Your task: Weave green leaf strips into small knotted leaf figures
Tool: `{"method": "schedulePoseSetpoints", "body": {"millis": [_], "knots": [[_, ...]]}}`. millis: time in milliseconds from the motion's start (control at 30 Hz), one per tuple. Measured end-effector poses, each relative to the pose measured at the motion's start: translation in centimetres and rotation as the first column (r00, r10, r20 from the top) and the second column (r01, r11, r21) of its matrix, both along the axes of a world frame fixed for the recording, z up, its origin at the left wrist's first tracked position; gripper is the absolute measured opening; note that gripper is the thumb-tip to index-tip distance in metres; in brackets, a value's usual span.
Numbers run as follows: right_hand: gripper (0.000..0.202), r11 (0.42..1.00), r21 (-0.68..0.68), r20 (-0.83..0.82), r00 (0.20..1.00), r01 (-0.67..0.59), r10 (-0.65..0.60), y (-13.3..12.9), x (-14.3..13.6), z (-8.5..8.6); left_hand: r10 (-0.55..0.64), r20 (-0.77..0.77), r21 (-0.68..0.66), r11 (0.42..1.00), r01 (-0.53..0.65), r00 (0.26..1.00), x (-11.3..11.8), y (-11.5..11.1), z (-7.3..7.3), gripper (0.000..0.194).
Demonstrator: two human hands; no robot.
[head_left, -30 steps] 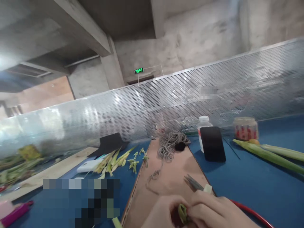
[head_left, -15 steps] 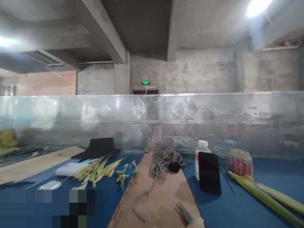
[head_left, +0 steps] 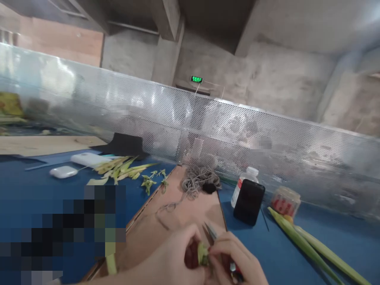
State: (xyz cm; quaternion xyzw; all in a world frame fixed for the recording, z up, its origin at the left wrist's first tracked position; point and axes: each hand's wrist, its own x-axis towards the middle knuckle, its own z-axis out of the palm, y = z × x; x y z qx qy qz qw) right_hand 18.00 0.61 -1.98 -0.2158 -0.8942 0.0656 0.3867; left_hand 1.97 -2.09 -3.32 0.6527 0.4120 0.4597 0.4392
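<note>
My left hand [head_left: 178,253] is closed, its fingers around a small pale-green folded leaf piece [head_left: 202,253]. From the other side my right hand [head_left: 236,255] pinches the same leaf piece with thumb and finger. Scissors [head_left: 210,230] are also held in my right hand, their blades pointing up and left beyond the knuckles. A bit of red and dark handle shows under the palm. Both hands are over a strip of brown cardboard [head_left: 145,237]. A grey tangle of cord [head_left: 194,180] lies at its far end, with a small black item beside it.
Cut leaf strips [head_left: 118,168] and small woven leaf pieces [head_left: 148,184] lie left on the blue table. To the right are a white bottle [head_left: 251,172], a black phone [head_left: 249,202], a clear tub [head_left: 286,200] and long green leaves [head_left: 305,241]. A perforated metal screen [head_left: 166,107] stands behind.
The view has tilted down and rolled. Both hands have come into sight at the bottom with the leaf piece; earlier only the scissor blades and a sliver of fingers showed.
</note>
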Motion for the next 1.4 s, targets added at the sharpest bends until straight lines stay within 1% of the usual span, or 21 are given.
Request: {"method": "schedulePoseSetpoints", "body": {"millis": [67, 167, 267, 333, 433, 500, 567, 633, 767, 800, 867, 967, 1033, 1100, 1167, 1267, 1333, 1400], "knots": [[0.014, 1.0, -0.009, 0.026, 0.999, -0.022, 0.022, 0.1, 0.1, 0.2, -0.046, 0.027, 0.0, 0.999, 0.046, 0.999, 0.1, -0.3, 0.3, 0.017], [0.017, 0.998, 0.04, 0.034, 0.998, -0.049, 0.047, 0.0, 0.4, 0.4, -0.124, 0.093, -0.051, 0.99, 0.129, 0.988, 0.2, -0.7, 0.9, 0.013], [0.018, 0.995, 0.073, 0.015, 0.997, -0.072, 0.071, -0.2, 0.5, 0.6, -0.152, 0.114, -0.09, 0.983, 0.163, 0.982, 0.1, -1.1, 1.4, 0.005], [0.021, 0.995, 0.059, -0.006, 0.997, -0.081, 0.081, -0.4, 0.5, 0.7, -0.135, 0.104, -0.092, 0.985, 0.145, 0.985, -0.1, -1.1, 1.5, 0.008], [0.028, 0.995, 0.002, -0.017, 0.995, -0.098, 0.098, -0.7, 0.6, 0.8, -0.076, 0.051, -0.021, 0.997, 0.077, 0.996, -0.5, -0.9, 1.5, 0.015], [0.033, 0.996, -0.03, -0.015, 0.997, -0.078, 0.078, -0.8, 0.6, 0.9, -0.027, 0.025, 0.019, 0.999, 0.027, 0.999, -0.7, -0.7, 1.7, 0.018], [0.035, 0.998, -0.033, -0.013, 0.999, -0.051, 0.051, -0.8, 0.7, 0.9, 0.017, 0.01, 0.031, 0.999, -0.017, 1.0, -0.9, -0.6, 2.0, 0.02], [0.035, 0.999, -0.007, -0.019, 0.998, -0.052, 0.052, -0.8, 0.6, 1.0, 0.043, 0.003, 0.023, 0.999, -0.043, 0.999, -0.9, -0.6, 2.2, 0.022], [0.034, 0.994, 0.034, -0.004, 0.995, -0.101, 0.102, -0.9, 0.6, 1.3, 0.061, 0.061, 0.002, 0.998, -0.062, 0.996, -0.7, -0.5, 2.1, 0.024], [0.034, 0.994, 0.041, -0.008, 0.995, -0.098, 0.098, -1.0, 0.6, 1.3, 0.068, 0.085, -0.005, 0.998, -0.067, 0.994, -0.7, -0.4, 2.1, 0.024], [0.031, 0.998, 0.032, -0.036, 0.998, -0.051, 0.052, -1.1, 0.7, 1.4, 0.097, 0.119, -0.037, 0.995, -0.093, 0.988, -0.7, -0.3, 2.1, 0.024], [0.033, 0.999, -0.032, -0.02, 0.999, 0.031, -0.032, -1.0, 0.7, 1.2, 0.173, 0.111, -0.073, 0.983, -0.166, 0.979, -0.8, -0.2, 2.5, 0.023], [0.041, 0.995, -0.083, 0.044, 0.997, 0.061, -0.057, -0.7, 0.6, 0.9, 0.212, 0.078, -0.062, 0.976, -0.207, 0.974, -0.9, -0.2, 2.6, 0.023], [0.05, 0.981, -0.178, 0.081, 0.994, 0.082, -0.069, -0.4, 0.5, 0.6, 0.224, 0.055, -0.047, 0.974, -0.222, 0.973, -1.0, -0.4, 2.6, 0.023], [0.054, 0.946, -0.316, 0.069, 0.996, 0.076, -0.057, -0.2, 0.3, 0.1, 0.189, 0.057, -0.058, 0.981, -0.185, 0.98, -0.9, -0.5, 2.4, 0.023], [0.057, 0.861, -0.509, 0.016, 1.0, 0.02, -0.014, -0.1, 0.1, -0.4, 0.11, 0.089, -0.101, 0.99, -0.101, 0.99, -0.7, -0.6, 2.0, 0.024], [0.059, 0.822, -0.569, -0.008, 1.0, 0.008, -0.015, -0.1, 0.1, -0.6, 0.114, 0.105, -0.128, 0.987, -0.1, 0.988, -0.7, -0.5, 2.0, 0.025], [0.063, 0.813, -0.582, -0.014, 1.0, 0.014, -0.027, -0.2, 0.1, -0.8, 0.155, 0.114, -0.14, 0.98, -0.138, 0.981, -0.7, -0.3, 2.0, 0.026]]}}
